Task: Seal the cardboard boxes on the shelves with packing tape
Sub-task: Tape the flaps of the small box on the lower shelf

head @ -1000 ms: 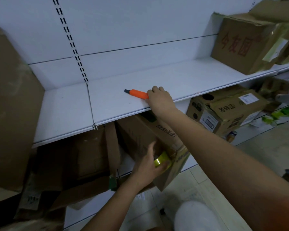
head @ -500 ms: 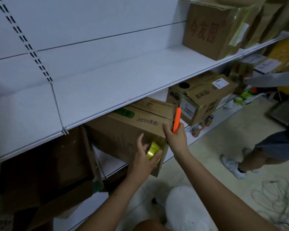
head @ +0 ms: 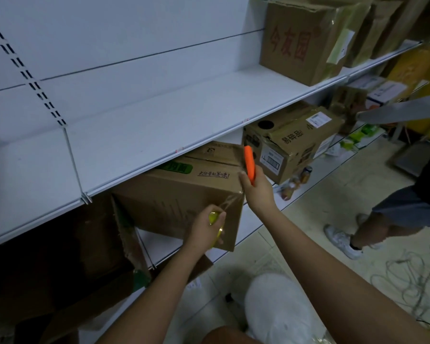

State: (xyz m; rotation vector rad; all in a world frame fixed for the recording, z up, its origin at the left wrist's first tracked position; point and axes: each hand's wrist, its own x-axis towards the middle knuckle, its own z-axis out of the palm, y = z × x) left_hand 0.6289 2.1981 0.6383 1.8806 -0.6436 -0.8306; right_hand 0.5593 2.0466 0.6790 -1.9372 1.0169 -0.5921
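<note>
cardboard box (head: pixel 184 194) between hands, left hand (head: pixel 205 225) gripping tape roll (head: pixel 215 219), right hand (head: pixel 257 188) gripping orange cutter (head: pixel 249 162)

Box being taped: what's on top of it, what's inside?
On the box, only printed markings and a closed flap seam show; the white shelf overhangs its rear, hiding that part. Clear tape runs from its corner. The inside is not visible.
</note>
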